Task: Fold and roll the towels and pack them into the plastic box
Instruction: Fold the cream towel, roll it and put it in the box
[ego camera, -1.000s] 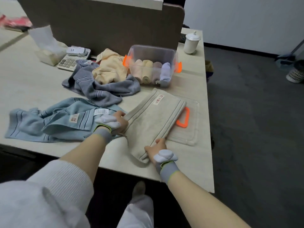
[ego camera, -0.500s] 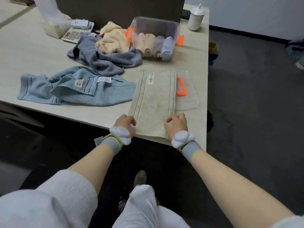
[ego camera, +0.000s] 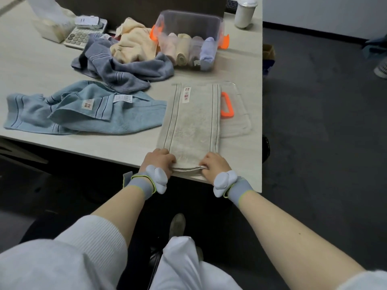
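The left hand and the right hand both grip the near end of the beige towel, one at each corner, fingers curled over the cloth and pinching its layered edge right at the table's front edge. Each wrist wears a grey band with a white padded piece on it. The beige towel is folded into a long strip that runs straight away from the hands, thin dark stripes along both long sides and a small white label near its far end. Its right side lies over the clear lid, which has an orange handle showing just beside the towel. Left of the beige towel, touching its edge, a light blue towel lies loosely rumpled with two labels showing. Beyond the beige towel's far end sits the clear plastic box with orange clips on its sides; four rolled towels stand side by side inside it, pink, cream, a greyish one and pale lilac. Left of the box a dark grey-blue towel lies in a heap, with a pale yellow towel partly resting on it. Farther left of those are a calculator and a tissue box. A white lidded cup stands right of the box, near the table's far corner.
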Demonstrator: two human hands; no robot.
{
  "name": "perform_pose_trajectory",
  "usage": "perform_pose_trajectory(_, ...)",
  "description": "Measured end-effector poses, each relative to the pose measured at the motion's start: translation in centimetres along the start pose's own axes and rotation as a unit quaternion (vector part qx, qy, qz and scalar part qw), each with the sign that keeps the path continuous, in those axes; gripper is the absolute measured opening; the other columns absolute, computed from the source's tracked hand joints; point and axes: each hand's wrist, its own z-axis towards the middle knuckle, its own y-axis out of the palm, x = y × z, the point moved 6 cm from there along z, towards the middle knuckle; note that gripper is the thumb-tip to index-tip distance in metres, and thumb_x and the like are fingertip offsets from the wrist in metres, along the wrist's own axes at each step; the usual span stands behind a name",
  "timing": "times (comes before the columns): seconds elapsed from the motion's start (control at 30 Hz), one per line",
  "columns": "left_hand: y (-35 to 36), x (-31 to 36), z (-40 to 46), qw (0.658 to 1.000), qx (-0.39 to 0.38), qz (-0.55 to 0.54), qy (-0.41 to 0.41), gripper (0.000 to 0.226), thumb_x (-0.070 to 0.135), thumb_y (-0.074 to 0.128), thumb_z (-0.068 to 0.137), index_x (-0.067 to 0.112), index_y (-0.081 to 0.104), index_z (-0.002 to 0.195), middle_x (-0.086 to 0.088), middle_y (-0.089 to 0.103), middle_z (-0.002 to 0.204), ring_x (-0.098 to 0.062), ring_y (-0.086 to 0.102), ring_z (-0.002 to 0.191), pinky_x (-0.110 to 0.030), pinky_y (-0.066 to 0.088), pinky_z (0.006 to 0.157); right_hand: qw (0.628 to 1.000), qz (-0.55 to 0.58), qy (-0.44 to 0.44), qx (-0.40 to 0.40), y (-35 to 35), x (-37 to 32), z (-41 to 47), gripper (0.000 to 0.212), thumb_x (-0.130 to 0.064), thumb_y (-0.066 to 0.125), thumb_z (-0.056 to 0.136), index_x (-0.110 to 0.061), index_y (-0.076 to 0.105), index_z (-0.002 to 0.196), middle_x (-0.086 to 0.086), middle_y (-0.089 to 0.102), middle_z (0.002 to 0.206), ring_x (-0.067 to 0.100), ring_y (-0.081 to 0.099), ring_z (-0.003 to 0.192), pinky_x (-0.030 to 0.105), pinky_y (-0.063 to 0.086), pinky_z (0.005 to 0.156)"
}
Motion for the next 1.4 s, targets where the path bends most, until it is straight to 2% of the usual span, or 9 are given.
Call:
perform_pose_trajectory(0.2, -0.8, 0.2, 0.7, 0.999, -0.032, -0.011, 0.018, 0.034, 0.026, 0.054, 0.092, 0.015, 0.058, 0.123, -0.005, 0.052, 0.126, -0.024, 0.043, 0.123, -0.03, 0.038, 0.099, 0.996, 0.015, 0.052, -0.068, -0.7, 0.1, 1.2, 0.028, -0.014, 0.051, 0.091, -0.001, 0.063, 0.113, 0.016, 0.051, 0.126, 0.03, 0.047, 0.12, 0.033, 0.041, 0.096)
perform_pose_trajectory(0.37, -1.4, 0.5, 2.0, 0.997, -0.079, 0.014, -0.005, 0.034, 0.032, 0.039, 0.098, 0.013, 0.058, 0.118, -0.006, 0.053, 0.125, -0.026, 0.045, 0.121, -0.033, 0.038, 0.093, 0.995, -0.001, 0.061, -0.075, -1.2, -0.9, 0.9, 0.043, -0.04, 0.059, 0.084, -0.014, 0.051, 0.118, 0.005, 0.048, 0.123, 0.024, 0.046, 0.116, 0.035, 0.037, 0.093)
perform_pose_trajectory(0.5, -1.8, 0.7, 2.8, 0.991, -0.123, 0.049, -0.015, 0.039, 0.035, 0.03, 0.101, 0.013, 0.057, 0.118, -0.006, 0.054, 0.124, -0.027, 0.049, 0.117, -0.032, 0.035, 0.085, 0.992, -0.067, 0.039, -0.101, -1.3, -0.8, 1.5, 0.028, -0.019, 0.042, 0.095, -0.006, 0.054, 0.117, 0.011, 0.048, 0.127, 0.028, 0.044, 0.122, 0.034, 0.035, 0.096)
perform_pose_trajectory(0.67, -1.7, 0.9, 2.8, 0.992, -0.129, 0.013, -0.01, 0.032, 0.03, 0.048, 0.092, 0.019, 0.052, 0.122, -0.004, 0.054, 0.124, -0.026, 0.049, 0.117, -0.034, 0.037, 0.092, 0.985, 0.005, 0.087, -0.149, -1.8, 0.3, 2.3, 0.024, -0.006, 0.041, 0.095, -0.004, 0.052, 0.074, 0.009, 0.043, 0.074, 0.022, 0.045, 0.084, 0.025, 0.031, 0.057)
perform_pose_trajectory(0.8, -0.4, 0.5, 2.1, 0.991, -0.124, 0.052, 0.023, 0.05, 0.032, 0.065, 0.078, 0.025, 0.044, 0.123, 0.0, 0.044, 0.124, -0.023, 0.041, 0.119, -0.033, 0.032, 0.092, 0.986, 0.021, 0.086, -0.143, -1.7, 0.3, 2.1, 0.022, 0.0, 0.044, 0.09, 0.011, 0.06, 0.099, 0.02, 0.046, 0.082, 0.039, 0.057, 0.103, 0.035, 0.049, 0.076)
perform_pose_trajectory(0.97, -0.1, 0.5, 2.7, 0.988, -0.134, 0.07, 0.045, 0.051, 0.023, 0.066, 0.076, 0.026, 0.045, 0.122, -0.001, 0.044, 0.122, -0.024, 0.042, 0.12, -0.032, 0.033, 0.088, 0.982, 0.032, 0.095, -0.158, -2.1, 0.2, 1.7, 0.019, -0.001, 0.044, 0.09, -0.003, 0.06, 0.08, 0.01, 0.048, 0.077, 0.021, 0.044, 0.082, 0.018, 0.025, 0.048)
perform_pose_trajectory(1.13, -0.6, 0.7, 3.1, 0.986, -0.134, 0.076, 0.063, 0.027, 0.021, 0.056, 0.086, 0.018, 0.052, 0.113, -0.003, 0.046, 0.114, -0.024, 0.048, 0.113, -0.029, 0.033, 0.079, 0.976, 0.047, 0.115, -0.177, -3.3, 0.3, 1.6, 0.043, -0.005, 0.037, 0.096, -0.01, 0.047, 0.137, 0.011, 0.052, 0.131, 0.02, 0.049, 0.107, 0.018, 0.038, 0.062)
perform_pose_trajectory(1.27, -0.8, 0.9, 3.5, 0.982, -0.149, 0.09, 0.067, 0.025, 0.013, 0.055, 0.083, 0.019, 0.051, 0.108, 0.0, 0.042, 0.105, -0.023, 0.051, 0.11, -0.032, 0.04, 0.085, 0.984, 0.029, 0.092, -0.15, -2.8, -0.8, 1.2, 0.039, -0.023, 0.045, 0.096, -0.011, 0.045, 0.133, 0.01, 0.053, 0.133, 0.029, 0.053, 0.118, 0.029, 0.042, 0.085)
perform_pose_trajectory(1.4, -1.1, 1.2, 4.1, 0.98, -0.164, 0.093, 0.063, 0.03, 0.024, 0.034, 0.101, 0.017, 0.051, 0.125, -0.004, 0.049, 0.129, -0.026, 0.048, 0.122, -0.034, 0.039, 0.096, 0.985, -0.067, 0.036, -0.154, -1.7, -1.5, 0.7, 0.045, -0.039, 0.054, 0.09, -0.012, 0.048, 0.125, 0.012, 0.049, 0.124, 0.031, 0.052, 0.112, 0.034, 0.044, 0.087)
